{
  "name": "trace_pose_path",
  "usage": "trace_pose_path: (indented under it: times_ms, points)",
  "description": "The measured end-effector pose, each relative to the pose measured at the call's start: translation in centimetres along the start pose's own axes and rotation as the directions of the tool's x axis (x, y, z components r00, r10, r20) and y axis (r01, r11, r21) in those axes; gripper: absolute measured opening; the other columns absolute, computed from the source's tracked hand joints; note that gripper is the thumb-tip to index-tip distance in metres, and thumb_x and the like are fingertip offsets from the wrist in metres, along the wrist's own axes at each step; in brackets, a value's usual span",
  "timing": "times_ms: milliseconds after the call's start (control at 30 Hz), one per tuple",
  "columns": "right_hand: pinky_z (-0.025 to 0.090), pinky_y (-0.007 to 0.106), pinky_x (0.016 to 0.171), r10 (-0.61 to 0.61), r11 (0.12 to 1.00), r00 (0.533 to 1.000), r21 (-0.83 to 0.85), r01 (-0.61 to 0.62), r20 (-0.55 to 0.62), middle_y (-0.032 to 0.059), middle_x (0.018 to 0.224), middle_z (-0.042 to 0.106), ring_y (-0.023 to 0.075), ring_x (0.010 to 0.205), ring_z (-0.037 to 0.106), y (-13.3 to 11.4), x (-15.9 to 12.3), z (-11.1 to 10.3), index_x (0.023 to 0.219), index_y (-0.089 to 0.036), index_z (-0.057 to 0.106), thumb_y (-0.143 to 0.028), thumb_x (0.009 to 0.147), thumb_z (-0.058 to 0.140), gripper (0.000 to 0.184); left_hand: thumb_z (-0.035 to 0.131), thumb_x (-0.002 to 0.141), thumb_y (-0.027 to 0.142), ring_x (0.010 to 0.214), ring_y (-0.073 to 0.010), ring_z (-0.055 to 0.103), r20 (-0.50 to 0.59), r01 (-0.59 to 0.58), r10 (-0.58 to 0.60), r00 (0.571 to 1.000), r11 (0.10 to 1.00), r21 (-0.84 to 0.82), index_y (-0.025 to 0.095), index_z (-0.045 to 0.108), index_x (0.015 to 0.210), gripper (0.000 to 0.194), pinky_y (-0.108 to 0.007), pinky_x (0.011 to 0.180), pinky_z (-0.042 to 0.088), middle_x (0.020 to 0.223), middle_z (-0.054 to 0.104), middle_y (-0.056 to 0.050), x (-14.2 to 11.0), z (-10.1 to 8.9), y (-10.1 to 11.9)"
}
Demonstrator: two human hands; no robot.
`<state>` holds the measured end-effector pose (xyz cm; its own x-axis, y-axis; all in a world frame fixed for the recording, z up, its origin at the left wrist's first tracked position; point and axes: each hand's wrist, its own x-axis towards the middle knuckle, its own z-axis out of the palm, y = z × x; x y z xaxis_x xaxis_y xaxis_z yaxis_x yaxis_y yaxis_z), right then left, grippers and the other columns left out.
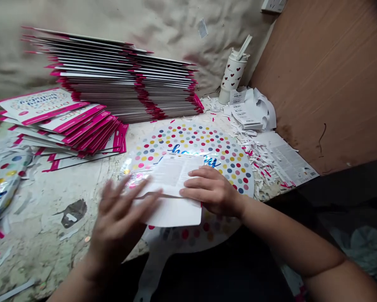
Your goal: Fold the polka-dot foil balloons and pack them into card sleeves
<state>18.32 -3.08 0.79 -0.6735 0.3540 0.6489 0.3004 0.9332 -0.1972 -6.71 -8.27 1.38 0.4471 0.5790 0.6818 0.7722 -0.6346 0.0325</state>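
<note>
A white folded card sleeve (172, 176) with fine grey print lies over a flat, round foil balloon (235, 167) with coloured dots and blue lettering. The balloon's pale tail hangs past the table's front edge. My right hand (213, 191) grips the sleeve's right side, fingers on top; its thumb is hidden. At the left side of the sleeve is my left hand (122, 218), blurred by motion, its fingers spread. Whether the left fingertips touch the sleeve I cannot tell. The sleeve's lower flap stands apart from its printed panel along a crease.
A tall stack of pink-edged card sleeves (113, 84) stands at the back, with a fanned pile (65, 121) to its left. Another dotted foil balloon (6, 180) is at far left. A heart-patterned tumbler (232, 75), label strips (251, 111) and paper scraps sit by the brown board (320, 84).
</note>
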Motion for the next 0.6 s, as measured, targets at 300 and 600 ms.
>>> trace_pose_path:
  times_ms: [300,600]
  points:
    - [0.047,0.041,0.083,0.16,0.977,0.959,-0.174,-0.12,0.234,0.0144,0.108,0.062,0.0278,0.103,0.054,-3.1,-5.3,2.5,0.1,-0.01,0.061,-0.025,0.085,0.051,0.024,0.045,0.085,0.014,0.104,-0.0256,0.056,0.351,-0.031,0.083,0.933,0.988,-0.15,0.016,0.06,0.107,0.027,-0.039,0.087,0.046,0.108,0.064,-0.012,-3.7,3.0,3.3]
    - [0.04,0.041,0.094,0.504,0.842,0.699,-0.107,-0.529,0.507,0.0105,0.12,0.054,0.0245,0.113,0.048,0.2,-0.7,1.6,0.116,-0.019,0.053,-0.032,0.078,0.062,0.042,0.053,0.079,0.049,0.082,-0.0235,0.054,0.609,0.505,-0.443,0.658,0.859,0.078,0.019,0.049,0.088,0.031,-0.034,0.07,0.044,0.086,0.057,-0.006,1.2,4.6,1.6]
